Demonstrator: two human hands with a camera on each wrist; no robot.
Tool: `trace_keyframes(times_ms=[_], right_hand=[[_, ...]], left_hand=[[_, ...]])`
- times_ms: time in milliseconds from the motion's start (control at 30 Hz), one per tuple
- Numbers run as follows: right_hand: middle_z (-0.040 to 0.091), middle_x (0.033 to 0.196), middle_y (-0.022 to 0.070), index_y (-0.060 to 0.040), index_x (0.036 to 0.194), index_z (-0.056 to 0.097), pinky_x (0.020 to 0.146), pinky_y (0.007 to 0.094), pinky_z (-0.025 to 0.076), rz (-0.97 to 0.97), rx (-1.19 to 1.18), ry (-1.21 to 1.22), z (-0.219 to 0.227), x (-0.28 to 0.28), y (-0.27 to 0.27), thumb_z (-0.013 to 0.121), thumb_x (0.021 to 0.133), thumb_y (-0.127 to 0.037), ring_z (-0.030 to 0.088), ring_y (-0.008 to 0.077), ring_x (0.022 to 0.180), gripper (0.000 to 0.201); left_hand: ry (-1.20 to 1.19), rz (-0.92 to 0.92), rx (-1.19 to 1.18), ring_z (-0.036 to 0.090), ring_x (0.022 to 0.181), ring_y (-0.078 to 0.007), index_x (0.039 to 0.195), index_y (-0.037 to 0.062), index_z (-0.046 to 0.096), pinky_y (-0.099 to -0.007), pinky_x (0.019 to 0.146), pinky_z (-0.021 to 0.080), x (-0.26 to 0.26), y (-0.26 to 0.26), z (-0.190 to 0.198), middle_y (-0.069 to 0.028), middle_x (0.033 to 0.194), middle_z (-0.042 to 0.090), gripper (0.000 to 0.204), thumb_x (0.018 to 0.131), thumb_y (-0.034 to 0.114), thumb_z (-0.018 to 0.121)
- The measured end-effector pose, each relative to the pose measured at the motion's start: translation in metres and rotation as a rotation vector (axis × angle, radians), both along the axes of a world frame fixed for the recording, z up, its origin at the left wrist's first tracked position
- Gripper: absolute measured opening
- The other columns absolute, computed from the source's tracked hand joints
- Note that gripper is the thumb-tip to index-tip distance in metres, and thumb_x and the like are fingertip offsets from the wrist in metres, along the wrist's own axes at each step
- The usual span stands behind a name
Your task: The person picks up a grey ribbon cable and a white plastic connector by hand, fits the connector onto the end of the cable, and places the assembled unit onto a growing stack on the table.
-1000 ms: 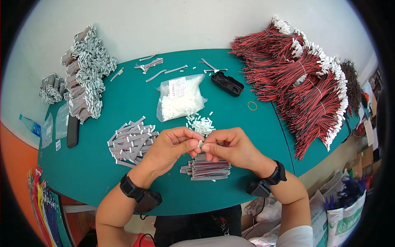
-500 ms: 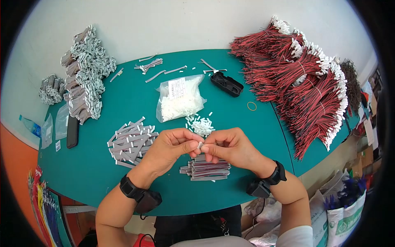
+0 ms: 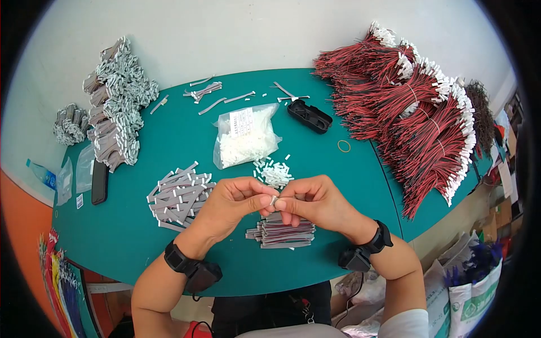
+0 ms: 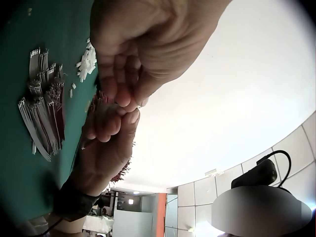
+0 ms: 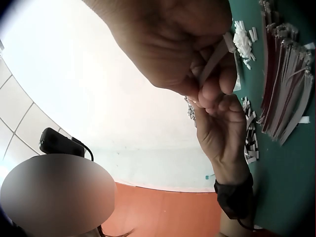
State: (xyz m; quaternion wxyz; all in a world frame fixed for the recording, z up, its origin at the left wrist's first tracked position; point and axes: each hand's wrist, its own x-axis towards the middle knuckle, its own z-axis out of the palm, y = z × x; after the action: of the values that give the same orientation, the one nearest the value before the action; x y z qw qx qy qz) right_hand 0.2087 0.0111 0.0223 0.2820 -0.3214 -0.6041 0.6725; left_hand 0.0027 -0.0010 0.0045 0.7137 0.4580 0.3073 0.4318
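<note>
Over the table, my left hand (image 3: 239, 198) and right hand (image 3: 318, 201) meet fingertip to fingertip. A small white connector (image 3: 274, 200) shows between them, pinched by the left thumb and fingers and mostly covered. In the right wrist view, a short grey ribbon cable (image 5: 213, 61) runs through the right hand's grip, with a white connector (image 5: 228, 42) on its far end. Just below the hands lies a stack of grey ribbon cables (image 3: 282, 232). Loose white connectors (image 3: 274, 173) form a small heap right beyond the fingertips.
Finished-looking cables with white ends (image 3: 179, 194) are piled left of the hands. Behind stands a clear bag of white connectors (image 3: 248, 138), beside a black case (image 3: 310, 116). Bundled red-black wires (image 3: 406, 112) fill the right; grey bundles (image 3: 118, 101) and a phone (image 3: 100, 181) lie left.
Both hands stay almost in place, fingertips still together. The small white connector between them has shifted slightly, and a little less of it shows now.
</note>
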Motion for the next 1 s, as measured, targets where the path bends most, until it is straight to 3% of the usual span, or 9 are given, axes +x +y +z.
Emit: trace_keyframes(times_ms=[533, 733, 833, 1000], right_hand=[[0.062, 0.069, 0.0004, -0.0013, 0.085, 0.064, 0.051, 0.0158, 0.042, -0.024, 0.026, -0.013, -0.0012, -0.0002, -0.0030, 0.060, 0.090, -0.017, 0.053, 0.0019, 0.059, 0.017], [0.062, 0.070, 0.0026, -0.0015, 0.085, 0.064, 0.053, 0.0184, 0.045, -0.004, -0.006, -0.036, -0.0002, -0.0001, -0.0006, 0.060, 0.090, -0.016, 0.058, 0.0062, 0.062, 0.016], [0.061, 0.067, -0.0005, -0.0022, 0.086, 0.064, 0.049, 0.0158, 0.041, 0.000, 0.036, -0.016, -0.0042, -0.0006, -0.0005, 0.059, 0.090, -0.020, 0.052, 0.0017, 0.056, 0.019], [0.060, 0.065, -0.0008, -0.0026, 0.085, 0.065, 0.048, 0.0157, 0.039, -0.017, 0.036, -0.015, -0.0048, -0.0008, -0.0005, 0.059, 0.090, -0.020, 0.051, 0.0013, 0.055, 0.019]], left_hand=[[0.009, -0.007, 0.000, 0.060, 0.075, -0.0141, 0.095, -0.0022, 0.064, -0.0256, 0.069, 0.049, -0.0002, 0.0001, -0.0012, -0.0094, 0.085, 0.066, 0.013, 0.083, 0.002, 0.063], [0.016, -0.002, 0.005, 0.059, 0.075, -0.0132, 0.095, -0.0016, 0.063, -0.0252, 0.069, 0.049, 0.0005, 0.0002, -0.0005, -0.0090, 0.086, 0.066, 0.012, 0.083, 0.002, 0.063], [0.041, -0.004, 0.031, 0.059, 0.074, -0.0123, 0.095, -0.0011, 0.063, -0.0249, 0.069, 0.048, 0.0007, -0.0005, 0.0015, -0.0083, 0.086, 0.066, 0.012, 0.084, 0.003, 0.063], [0.082, 0.020, 0.059, 0.060, 0.074, -0.0113, 0.092, -0.0006, 0.064, -0.0239, 0.068, 0.049, 0.0017, -0.0012, 0.0032, -0.0081, 0.087, 0.066, 0.012, 0.082, 0.004, 0.066]])
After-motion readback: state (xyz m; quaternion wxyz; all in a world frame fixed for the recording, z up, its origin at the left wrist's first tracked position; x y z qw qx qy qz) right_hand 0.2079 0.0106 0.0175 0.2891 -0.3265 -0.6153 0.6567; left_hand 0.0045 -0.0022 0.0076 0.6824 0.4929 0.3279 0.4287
